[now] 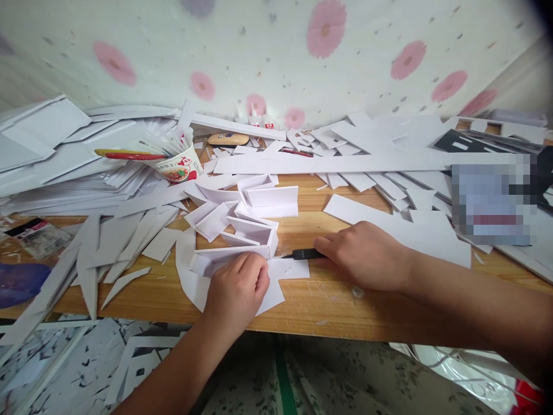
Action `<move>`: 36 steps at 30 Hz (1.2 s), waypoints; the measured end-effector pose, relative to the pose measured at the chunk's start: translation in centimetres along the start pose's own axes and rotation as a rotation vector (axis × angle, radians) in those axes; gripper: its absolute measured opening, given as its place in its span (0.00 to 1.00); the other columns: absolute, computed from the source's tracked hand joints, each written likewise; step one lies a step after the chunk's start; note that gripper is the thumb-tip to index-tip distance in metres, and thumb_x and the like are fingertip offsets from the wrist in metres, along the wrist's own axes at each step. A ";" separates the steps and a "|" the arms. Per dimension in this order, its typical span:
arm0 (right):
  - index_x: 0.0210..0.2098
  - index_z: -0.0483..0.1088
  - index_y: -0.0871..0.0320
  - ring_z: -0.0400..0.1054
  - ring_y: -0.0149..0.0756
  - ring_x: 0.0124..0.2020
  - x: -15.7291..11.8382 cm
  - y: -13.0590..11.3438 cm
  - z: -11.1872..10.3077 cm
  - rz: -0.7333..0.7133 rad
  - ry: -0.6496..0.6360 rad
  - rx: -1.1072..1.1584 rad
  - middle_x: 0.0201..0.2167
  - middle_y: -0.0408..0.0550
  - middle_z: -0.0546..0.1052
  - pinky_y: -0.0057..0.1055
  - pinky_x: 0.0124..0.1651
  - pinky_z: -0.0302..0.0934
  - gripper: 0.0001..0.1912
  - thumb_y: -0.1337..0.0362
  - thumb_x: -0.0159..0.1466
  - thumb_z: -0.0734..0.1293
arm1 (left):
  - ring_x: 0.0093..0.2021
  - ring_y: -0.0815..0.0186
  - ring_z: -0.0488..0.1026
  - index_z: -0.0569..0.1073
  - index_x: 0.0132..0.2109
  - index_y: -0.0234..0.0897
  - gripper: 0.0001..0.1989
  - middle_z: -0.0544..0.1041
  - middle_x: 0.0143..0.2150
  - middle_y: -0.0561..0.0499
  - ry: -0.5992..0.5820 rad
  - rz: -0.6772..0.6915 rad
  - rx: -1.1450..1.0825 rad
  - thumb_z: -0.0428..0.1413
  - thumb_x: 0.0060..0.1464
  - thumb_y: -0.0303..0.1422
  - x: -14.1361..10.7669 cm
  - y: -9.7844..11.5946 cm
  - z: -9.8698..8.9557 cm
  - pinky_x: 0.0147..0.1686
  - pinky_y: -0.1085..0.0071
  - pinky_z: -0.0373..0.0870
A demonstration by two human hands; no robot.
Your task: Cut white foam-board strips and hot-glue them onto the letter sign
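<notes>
In the middle of the wooden table stands a white foam-board model made of upright strips that form angled compartments. Flat white pieces lie under it. My left hand is closed, its curled fingers on the model's near wall; the fingertips are hidden. My right hand grips a craft knife by its black handle. The thin blade points left and reaches the model's near right corner, above a flat white piece.
Board offcuts crowd the left, with a paper cup of strips behind them. A long strip crosses the back. To the right lie a wide board and a blurred-out object. The table's front edge is close.
</notes>
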State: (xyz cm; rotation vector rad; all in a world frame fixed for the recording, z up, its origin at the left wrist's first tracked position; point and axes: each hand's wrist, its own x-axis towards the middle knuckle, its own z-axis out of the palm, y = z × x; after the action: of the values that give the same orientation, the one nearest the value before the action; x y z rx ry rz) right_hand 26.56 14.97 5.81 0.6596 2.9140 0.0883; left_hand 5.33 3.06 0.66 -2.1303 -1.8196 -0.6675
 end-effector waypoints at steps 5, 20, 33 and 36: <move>0.35 0.64 0.57 0.71 0.37 0.24 -0.2 -0.2 0.0 -0.030 0.042 -0.004 0.26 0.45 0.77 0.31 0.23 0.38 0.05 0.66 0.67 0.59 | 0.21 0.71 0.64 0.66 0.25 0.37 0.10 0.66 0.20 0.57 0.034 -0.007 -0.011 0.51 0.51 0.21 0.0 0.0 0.1 0.24 0.71 0.57; 0.35 0.64 0.57 0.74 0.41 0.24 0.6 -0.8 -0.5 -0.003 -0.040 -0.031 0.25 0.46 0.78 0.30 0.22 0.41 0.06 0.64 0.67 0.59 | 0.21 0.71 0.64 0.65 0.24 0.38 0.10 0.66 0.20 0.58 0.038 -0.045 -0.022 0.51 0.50 0.22 0.0 0.0 0.3 0.23 0.71 0.57; 0.36 0.66 0.57 0.74 0.43 0.25 0.9 -1.2 -0.7 0.001 -0.071 -0.061 0.26 0.48 0.79 0.29 0.23 0.47 0.06 0.64 0.67 0.59 | 0.20 0.71 0.64 0.63 0.24 0.39 0.10 0.66 0.20 0.58 0.041 -0.022 -0.008 0.50 0.48 0.21 0.1 0.1 0.1 0.23 0.71 0.56; 0.36 0.66 0.58 0.74 0.43 0.25 0.6 -0.9 -0.2 0.003 -0.063 -0.083 0.26 0.49 0.78 0.30 0.23 0.47 0.06 0.64 0.67 0.59 | 0.20 0.71 0.64 0.63 0.24 0.39 0.10 0.66 0.19 0.58 0.040 -0.022 -0.023 0.50 0.48 0.21 0.0 0.1 0.1 0.23 0.71 0.56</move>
State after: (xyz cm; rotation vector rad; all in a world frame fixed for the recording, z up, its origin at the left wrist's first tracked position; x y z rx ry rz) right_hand 25.58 14.40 5.85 0.6408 2.8320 0.1849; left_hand 5.41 3.15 0.58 -2.0986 -1.8261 -0.7345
